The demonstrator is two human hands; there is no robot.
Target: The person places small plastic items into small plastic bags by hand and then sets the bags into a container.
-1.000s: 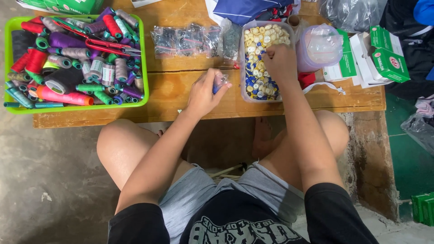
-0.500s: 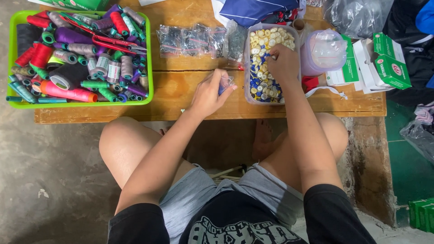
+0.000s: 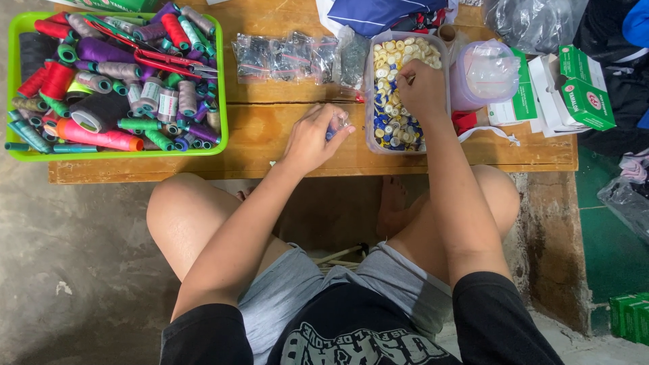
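My left hand rests on the wooden bench and is closed around a small clear plastic bag with something blue in it. My right hand reaches into a clear rectangular tub full of white, yellow and blue buttons, its fingers curled down among them. What the fingers pinch is hidden. The two hands are a short way apart, left of the tub and inside it.
A green tray of coloured thread spools and red scissors sits at the left. Small clear bags lie behind my left hand. A round lidded tub, green-and-white boxes and blue cloth lie at the right and back.
My right hand has shifted slightly within the button tub. My left hand stays put with the small bag.
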